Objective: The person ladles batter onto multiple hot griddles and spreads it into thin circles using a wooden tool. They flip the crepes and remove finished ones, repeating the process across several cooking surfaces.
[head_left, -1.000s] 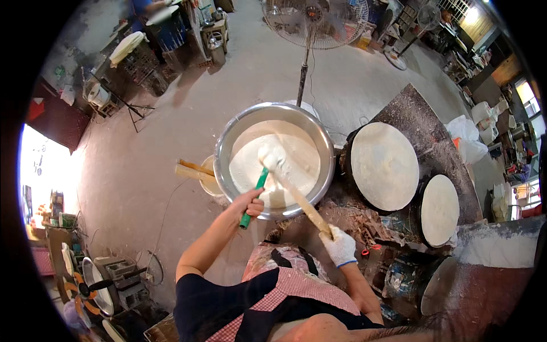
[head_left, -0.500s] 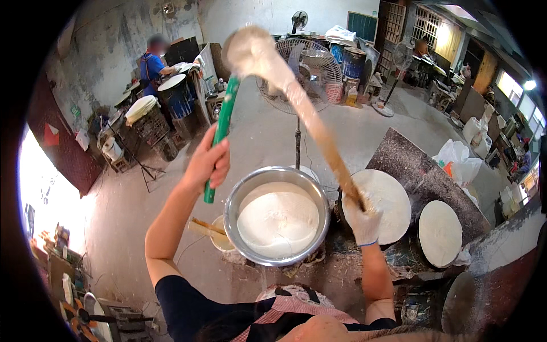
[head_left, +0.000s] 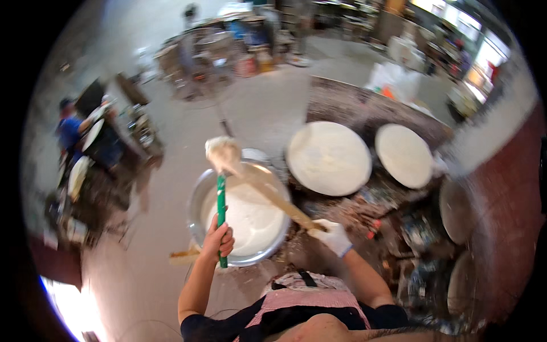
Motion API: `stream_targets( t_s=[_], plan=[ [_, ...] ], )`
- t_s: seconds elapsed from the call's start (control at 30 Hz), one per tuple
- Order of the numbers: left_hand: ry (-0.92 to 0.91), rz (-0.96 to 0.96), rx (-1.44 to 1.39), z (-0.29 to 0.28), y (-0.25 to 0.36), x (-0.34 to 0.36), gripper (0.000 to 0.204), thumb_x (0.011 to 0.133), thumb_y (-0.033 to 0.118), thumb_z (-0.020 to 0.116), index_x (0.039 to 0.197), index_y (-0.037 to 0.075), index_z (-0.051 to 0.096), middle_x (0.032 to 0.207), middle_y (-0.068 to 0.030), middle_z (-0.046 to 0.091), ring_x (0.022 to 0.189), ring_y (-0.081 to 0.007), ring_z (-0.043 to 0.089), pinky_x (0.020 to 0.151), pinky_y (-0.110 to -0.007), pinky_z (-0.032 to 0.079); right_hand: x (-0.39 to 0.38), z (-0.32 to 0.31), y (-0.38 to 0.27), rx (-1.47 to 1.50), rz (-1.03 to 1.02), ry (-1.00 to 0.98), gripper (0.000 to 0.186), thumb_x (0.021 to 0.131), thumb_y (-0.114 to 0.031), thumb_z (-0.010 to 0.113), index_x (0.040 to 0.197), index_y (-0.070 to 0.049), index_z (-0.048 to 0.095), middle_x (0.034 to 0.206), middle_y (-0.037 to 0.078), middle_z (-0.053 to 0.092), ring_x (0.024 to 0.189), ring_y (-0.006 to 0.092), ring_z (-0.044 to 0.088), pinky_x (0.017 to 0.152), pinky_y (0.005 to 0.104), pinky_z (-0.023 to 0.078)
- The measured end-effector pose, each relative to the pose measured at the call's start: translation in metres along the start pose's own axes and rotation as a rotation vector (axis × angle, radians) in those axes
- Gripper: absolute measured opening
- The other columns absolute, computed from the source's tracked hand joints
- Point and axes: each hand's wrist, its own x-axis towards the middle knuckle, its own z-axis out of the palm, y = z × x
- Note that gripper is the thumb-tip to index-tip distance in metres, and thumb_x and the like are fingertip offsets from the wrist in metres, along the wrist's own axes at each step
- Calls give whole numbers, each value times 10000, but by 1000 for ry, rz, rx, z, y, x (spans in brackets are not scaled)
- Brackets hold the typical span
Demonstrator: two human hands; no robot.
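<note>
My left hand is closed around the green handle of a tool, held upright over the near left part of a metal bowl. My right hand, in a white glove, grips the lower end of a wooden stick, which slants up and left across the bowl. The stick's far end and the top of the green handle meet at a lump of pale batter, which hides the green tool's head. Thick white batter fills much of the bowl.
Two round griddles topped with white sheets, a larger one and a smaller one, stand to the right. Bare dark discs lie nearer. Behind are a dusty board and plastic bags. A person in blue is far left.
My view has swung to the right. Both hands have come down, bringing the green-handled tool and the wooden stick from high up to just over the bowl.
</note>
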Motion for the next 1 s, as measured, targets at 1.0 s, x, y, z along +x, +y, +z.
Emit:
stream_targets(
  t_s=[1.0],
  plan=[
    [-865, -812, 354, 650, -404, 214, 247, 930, 169, 434, 1176, 190, 427, 532, 23, 354, 348, -59, 294, 277, -214, 233, -449, -371, 242, -381, 746, 1313, 429, 785, -345, 599, 1119, -77, 565, 950, 198, 623, 837, 340, 608, 729, 377, 477]
  ],
)
